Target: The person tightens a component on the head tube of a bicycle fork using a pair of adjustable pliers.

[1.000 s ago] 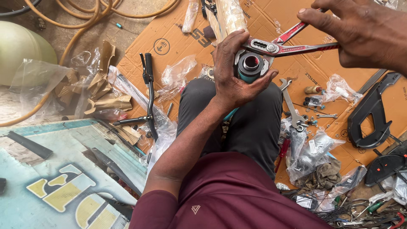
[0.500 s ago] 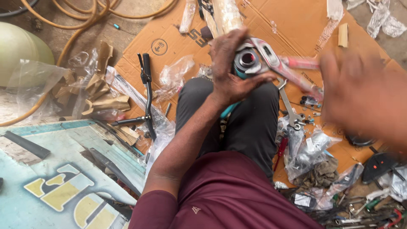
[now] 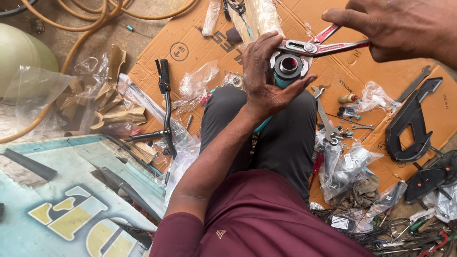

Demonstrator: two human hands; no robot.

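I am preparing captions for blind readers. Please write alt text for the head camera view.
A seated person's left hand grips a teal tube end, while the right hand holds red-handled pliers on it. Below lie flattened cardboard, plastic bags, a spanner and black bicycle handlebars.

A spanner [image 3: 327, 121] lies on the cardboard [image 3: 190, 33], right of the knee [image 3: 266, 128].

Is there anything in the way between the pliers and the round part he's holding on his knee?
Nothing visible. The right hand brings the red pliers right to the top of the round part. The left hand wraps that part from the left side and below, clear of the pliers' head.
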